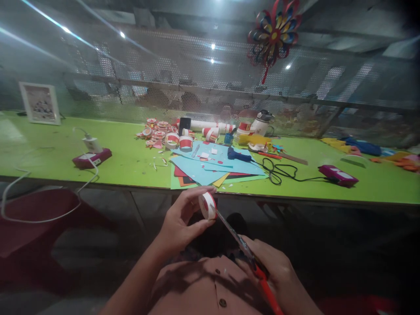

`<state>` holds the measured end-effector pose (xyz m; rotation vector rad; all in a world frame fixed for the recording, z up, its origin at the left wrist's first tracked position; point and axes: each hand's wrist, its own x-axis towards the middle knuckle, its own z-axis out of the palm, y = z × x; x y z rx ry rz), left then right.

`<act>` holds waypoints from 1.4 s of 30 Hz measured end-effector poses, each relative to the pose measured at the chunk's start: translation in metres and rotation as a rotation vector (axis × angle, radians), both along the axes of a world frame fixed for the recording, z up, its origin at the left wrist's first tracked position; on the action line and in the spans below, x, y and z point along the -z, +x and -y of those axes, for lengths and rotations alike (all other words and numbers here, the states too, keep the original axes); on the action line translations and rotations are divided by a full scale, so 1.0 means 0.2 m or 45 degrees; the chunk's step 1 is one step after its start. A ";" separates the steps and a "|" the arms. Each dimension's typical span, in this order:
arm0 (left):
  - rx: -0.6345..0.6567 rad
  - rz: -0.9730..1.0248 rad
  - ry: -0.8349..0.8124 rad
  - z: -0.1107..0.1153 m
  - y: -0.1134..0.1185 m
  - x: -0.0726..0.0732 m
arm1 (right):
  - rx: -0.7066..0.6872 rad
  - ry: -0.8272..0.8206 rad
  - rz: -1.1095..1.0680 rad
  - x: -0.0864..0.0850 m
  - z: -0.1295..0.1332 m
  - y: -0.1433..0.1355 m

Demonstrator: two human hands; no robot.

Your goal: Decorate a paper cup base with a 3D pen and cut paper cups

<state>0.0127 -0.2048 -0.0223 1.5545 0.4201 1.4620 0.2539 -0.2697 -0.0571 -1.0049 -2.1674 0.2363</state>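
Note:
My left hand point(182, 223) pinches a short round piece of paper cup point(210, 206), white with a red rim, between thumb and fingers in front of the table edge. A pair of scissors point(241, 243) with red handles is in my right hand point(271, 262), its fingers closed around it. The scissors slant up to the left, with their tips at the side of the cup piece. Whether the blades are apart, I cannot tell. Behind my hands, sheets of coloured paper point(190, 169) lie stacked on the green table point(138, 173), light blue on top.
A dark blue glue gun point(239, 154) lies on the paper, its black cord running to a purple power strip point(337, 175). Farther back are cut paper cups point(186, 142), a heap of red-and-white pieces point(160, 129), a phone point(185, 125) and a kettle point(261, 124). Another power strip point(92, 158) sits left.

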 end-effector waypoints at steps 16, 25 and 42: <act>0.031 -0.060 -0.051 0.01 -0.03 0.01 | 0.043 -0.206 -0.086 -0.17 0.04 -0.04; -0.037 -0.160 -0.102 0.01 -0.03 -0.02 | -0.058 -0.577 -0.107 -0.19 0.04 0.00; -0.172 -0.204 -0.119 -0.01 -0.01 0.00 | 0.019 -0.302 0.056 -0.18 0.00 0.01</act>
